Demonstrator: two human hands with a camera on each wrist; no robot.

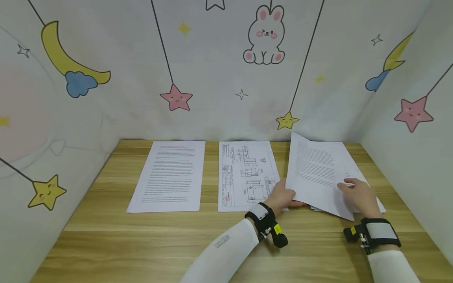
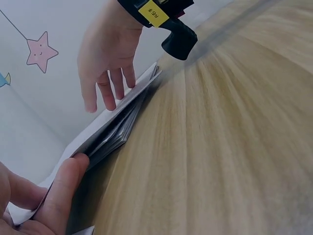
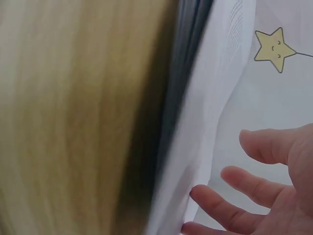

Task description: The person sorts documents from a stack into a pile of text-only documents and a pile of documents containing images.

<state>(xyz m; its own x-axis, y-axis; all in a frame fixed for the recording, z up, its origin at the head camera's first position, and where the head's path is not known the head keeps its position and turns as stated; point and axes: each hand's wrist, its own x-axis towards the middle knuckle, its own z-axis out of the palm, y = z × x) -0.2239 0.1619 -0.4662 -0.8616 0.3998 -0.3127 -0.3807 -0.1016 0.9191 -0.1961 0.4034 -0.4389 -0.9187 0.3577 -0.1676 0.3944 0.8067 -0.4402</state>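
Left grip (image 1: pixel 281 195): here it is, thumb and fingers pinching the lower left edge of the top sheet!
Right grip (image 1: pixel 360 195): loose and wide, fingers apart, fingertips touching the sheet's right side.
Top sheet (image 1: pixel 313 169): covered in printed text, tilted up over the stack at the right of the counter, its far left corner standing high.
Stack (image 1: pixel 354 167): right underneath, several papers deep, dark gaps showing in the left wrist view.
Drawing page (image 1: pixel 251 172): flat in the middle, technical figures all over, the left grip across its near right corner.
Text page (image 1: pixel 170 177): flat, out on the left, well apart from both grips.
Counter (image 1: pixel 141 243): wood-grained, carrying all the paper.
Backdrop (image 1: pixel 219 51): white, with stars, moon and a winking bunny!
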